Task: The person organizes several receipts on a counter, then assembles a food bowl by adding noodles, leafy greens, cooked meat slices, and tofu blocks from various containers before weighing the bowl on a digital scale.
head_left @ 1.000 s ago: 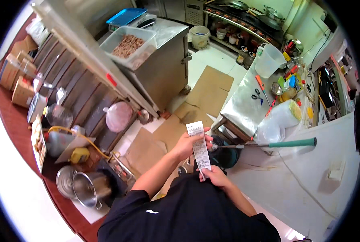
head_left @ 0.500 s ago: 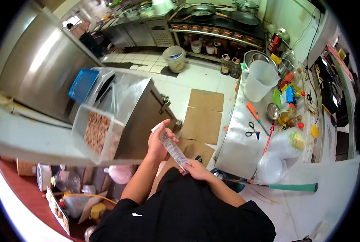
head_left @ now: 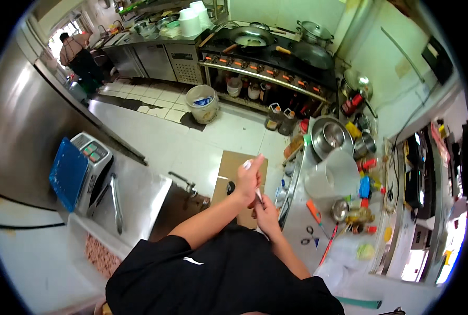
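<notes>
A narrow paper slip [head_left: 258,196], mostly hidden by my fingers and seen almost edge-on, stretches between my two hands in front of my chest. My left hand [head_left: 248,180] is closed round its far part, and a bit of white shows by the thumb. Lower and to the right, my right hand [head_left: 267,214] pinches the near end. Both hands are above the floor, over a flat piece of cardboard [head_left: 227,163]. Any print on the slip cannot be made out from this angle.
At left, a steel counter [head_left: 139,181] carries a scale [head_left: 89,157], tongs [head_left: 117,205] and a tub of pinkish-brown pieces [head_left: 102,255]. The right counter holds a plastic jug [head_left: 332,176], scissors [head_left: 310,236] and bowls. A stove [head_left: 270,63], bucket [head_left: 202,105] and another person [head_left: 78,55] are farther off.
My view has swung leftward and up, bringing the person at the far left more fully into sight. My hands have turned, so the slip's printed face no longer shows.
</notes>
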